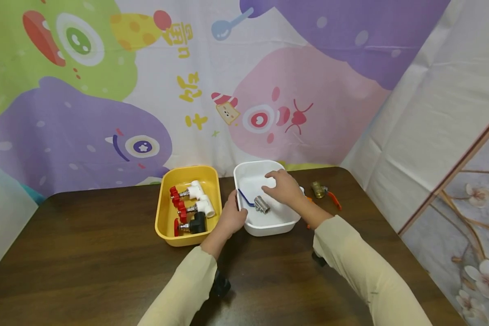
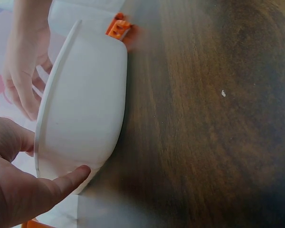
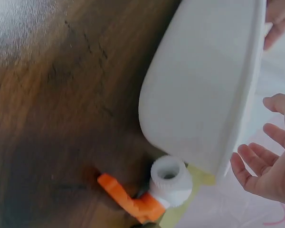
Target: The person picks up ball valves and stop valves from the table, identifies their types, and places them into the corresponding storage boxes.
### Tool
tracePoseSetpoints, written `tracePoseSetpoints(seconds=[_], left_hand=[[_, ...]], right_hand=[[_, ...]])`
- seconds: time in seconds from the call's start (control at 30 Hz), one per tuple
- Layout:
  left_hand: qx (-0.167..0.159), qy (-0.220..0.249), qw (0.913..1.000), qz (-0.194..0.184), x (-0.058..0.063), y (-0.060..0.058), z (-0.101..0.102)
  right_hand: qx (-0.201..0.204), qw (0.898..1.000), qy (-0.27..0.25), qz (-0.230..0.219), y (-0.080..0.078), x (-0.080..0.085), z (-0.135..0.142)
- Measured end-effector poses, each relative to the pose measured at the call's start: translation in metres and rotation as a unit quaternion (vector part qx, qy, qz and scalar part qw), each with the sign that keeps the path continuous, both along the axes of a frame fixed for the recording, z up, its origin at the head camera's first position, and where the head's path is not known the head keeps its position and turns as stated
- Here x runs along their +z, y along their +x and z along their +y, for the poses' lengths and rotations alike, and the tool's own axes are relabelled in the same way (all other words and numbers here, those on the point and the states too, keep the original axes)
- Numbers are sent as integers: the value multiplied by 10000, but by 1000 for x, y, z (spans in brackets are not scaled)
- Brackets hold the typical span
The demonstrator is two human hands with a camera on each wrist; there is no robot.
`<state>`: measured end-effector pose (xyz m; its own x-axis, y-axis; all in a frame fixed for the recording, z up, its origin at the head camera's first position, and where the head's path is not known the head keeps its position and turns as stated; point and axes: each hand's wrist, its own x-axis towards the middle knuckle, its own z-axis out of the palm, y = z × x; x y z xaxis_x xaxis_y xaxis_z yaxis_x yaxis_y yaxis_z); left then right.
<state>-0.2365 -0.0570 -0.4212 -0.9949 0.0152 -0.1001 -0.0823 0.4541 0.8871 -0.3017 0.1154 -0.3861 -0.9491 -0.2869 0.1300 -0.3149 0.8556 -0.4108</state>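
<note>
My left hand [image 1: 232, 217] holds the left wall of a white plastic basin [image 1: 270, 229], its thumb and fingers on either side of the rim. Inside the basin lies a metal ball valve [image 1: 261, 204] with a blue lever. Over the basin hovers my right hand [image 1: 284, 186], fingers loosely bent and spread, with nothing in it. The right wrist view shows these fingers [image 3: 256, 164] just beyond the rim. Close by the basin's right side is a white plastic valve [image 3: 171, 183] with an orange handle, mostly hidden in the head view.
To the left stands a yellow basin [image 1: 183, 241] holding red-handled valves, white ones [image 1: 203, 206] and a black one [image 1: 197, 222]. A brass valve [image 1: 318, 190] with an orange-red lever lies at the right on the dark wooden table [image 1: 106, 262]. A printed curtain [image 1: 203, 149] hangs behind.
</note>
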Motion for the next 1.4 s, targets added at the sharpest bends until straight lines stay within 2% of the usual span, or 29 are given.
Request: tracePoseSetpoints(seconds=[0.27, 0.5, 0.83, 1.1, 1.4], left_hand=[[46, -69, 9999, -59, 2, 1, 0], [12, -29, 10000, -84, 3, 2, 1], [45, -56, 9998, -162, 3, 1, 2], [78, -82, 9998, -188, 3, 1, 2], [95, -60, 9996, -242, 4, 2, 2]], right_hand=[[-257, 9996, -119, -77, -5, 8, 18], [-372, 9993, -90, 2, -9, 7, 34], [-530, 9980, -325, -65, -10, 9, 54], [-801, 9965, -119, -184, -10, 10, 72], [-957, 9952, -163, -116, -9, 5, 90]])
